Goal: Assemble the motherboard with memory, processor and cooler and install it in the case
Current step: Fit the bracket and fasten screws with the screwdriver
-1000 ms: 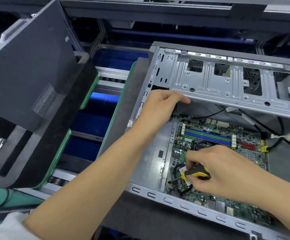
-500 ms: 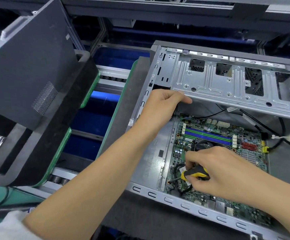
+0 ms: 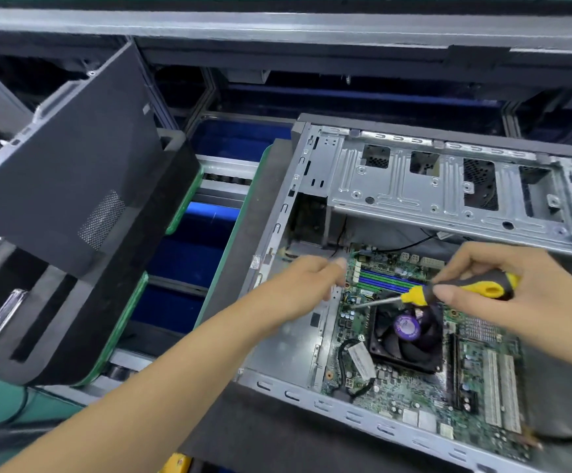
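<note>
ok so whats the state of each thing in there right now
case: open, on its side
motherboard: flat inside the case
cooler: mounted on the board
screwdriver: gripped, tip down at the board
right hand: holds the screwdriver
left hand: blurred, by the board's edge

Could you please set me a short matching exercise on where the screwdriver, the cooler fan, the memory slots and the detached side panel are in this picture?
Things:
1. screwdriver
2. cooler fan
3. memory slots
4. side panel

Places:
A. at the motherboard's far edge
B. propped outside the case, on the left
C. held in the right hand
D. mid-board, below the screwdriver shaft

Pairs: 1-C, 2-D, 3-A, 4-B
</note>
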